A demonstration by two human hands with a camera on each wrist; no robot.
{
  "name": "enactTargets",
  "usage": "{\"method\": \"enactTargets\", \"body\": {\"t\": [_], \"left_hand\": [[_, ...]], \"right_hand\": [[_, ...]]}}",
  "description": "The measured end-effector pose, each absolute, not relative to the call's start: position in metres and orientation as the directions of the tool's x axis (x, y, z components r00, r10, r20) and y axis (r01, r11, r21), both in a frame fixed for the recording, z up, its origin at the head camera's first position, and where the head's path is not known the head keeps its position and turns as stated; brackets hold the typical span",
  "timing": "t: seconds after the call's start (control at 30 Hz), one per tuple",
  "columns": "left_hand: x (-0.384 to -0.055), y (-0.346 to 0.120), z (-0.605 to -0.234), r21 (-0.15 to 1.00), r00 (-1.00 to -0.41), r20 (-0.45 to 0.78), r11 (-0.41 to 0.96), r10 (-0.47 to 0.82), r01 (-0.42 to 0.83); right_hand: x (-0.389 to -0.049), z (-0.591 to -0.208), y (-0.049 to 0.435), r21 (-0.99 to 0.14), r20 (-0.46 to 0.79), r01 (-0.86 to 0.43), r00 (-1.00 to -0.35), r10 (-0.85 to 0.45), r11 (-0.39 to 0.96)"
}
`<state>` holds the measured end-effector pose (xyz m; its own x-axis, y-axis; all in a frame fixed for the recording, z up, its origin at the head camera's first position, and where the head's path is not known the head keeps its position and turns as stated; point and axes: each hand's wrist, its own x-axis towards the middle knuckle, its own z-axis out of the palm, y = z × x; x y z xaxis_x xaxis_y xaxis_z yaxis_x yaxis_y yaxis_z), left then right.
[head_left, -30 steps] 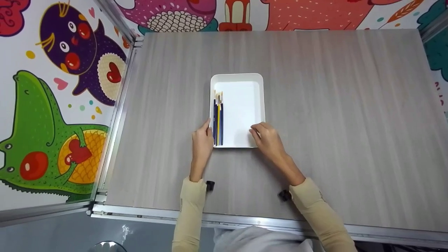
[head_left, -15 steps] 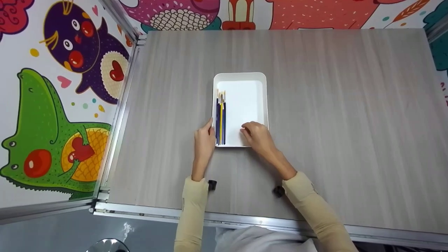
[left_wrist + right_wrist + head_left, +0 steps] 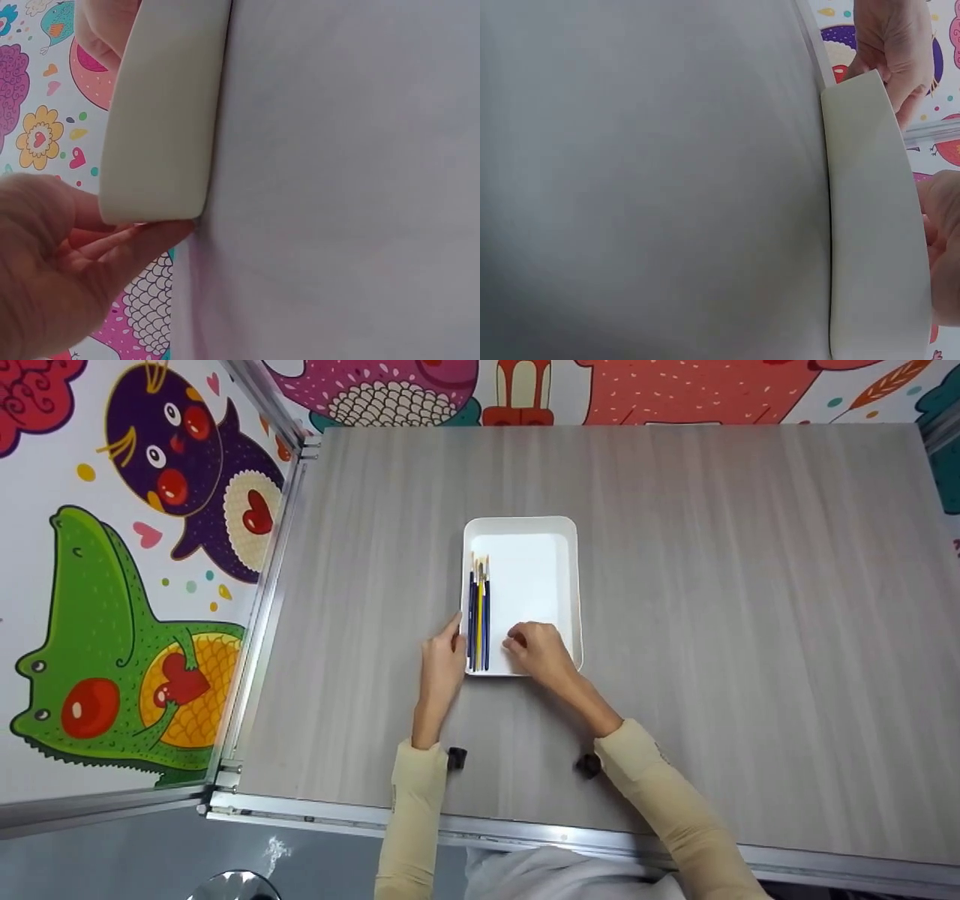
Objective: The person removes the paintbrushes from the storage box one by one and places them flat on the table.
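In the head view a white rectangular tray (image 3: pixel 559 585) lies on the table. Several slim paintbrushes (image 3: pixel 479 619), dark blue with a yellow one among them, lie side by side along its left wall, bristles pointing away from the body. My left hand (image 3: pixel 442 664) holds the left wall near the front corner; in the left wrist view its fingers (image 3: pixel 150 244) lie along the outside, the thumb at the rim. Over the front part of the tray is my right hand (image 3: pixel 544 656), fingers loosely bent and nothing visible between them, just right of the brushes. In the right wrist view the tray's front wall partly hides it.
The wood-grain table (image 3: pixel 712 622) extends around the tray, with a metal frame rail (image 3: pixel 562 834) along its near edge. Walls with cartoon prints (image 3: pixel 127 660) stand at the left and back. A small black device (image 3: pixel 589 765) is at each sleeve cuff.
My right hand has moved left across the tray, from its right wall to close beside the brushes. My left hand keeps its place on the tray. The head view has shifted slightly.
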<state>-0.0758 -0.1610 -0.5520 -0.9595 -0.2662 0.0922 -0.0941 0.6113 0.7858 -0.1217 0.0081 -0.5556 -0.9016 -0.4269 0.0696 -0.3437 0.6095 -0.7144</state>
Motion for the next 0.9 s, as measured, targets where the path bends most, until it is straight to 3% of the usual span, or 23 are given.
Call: {"method": "enactTargets", "body": {"t": [0.9], "left_hand": [[-0.076,-0.163,-0.555,0.756,-0.964,0.131,0.653,-0.232,-0.055]], "right_hand": [[-0.129,-0.562,-0.024,-0.711,-0.011,-0.233,-0.940,-0.342,0.663]]}}
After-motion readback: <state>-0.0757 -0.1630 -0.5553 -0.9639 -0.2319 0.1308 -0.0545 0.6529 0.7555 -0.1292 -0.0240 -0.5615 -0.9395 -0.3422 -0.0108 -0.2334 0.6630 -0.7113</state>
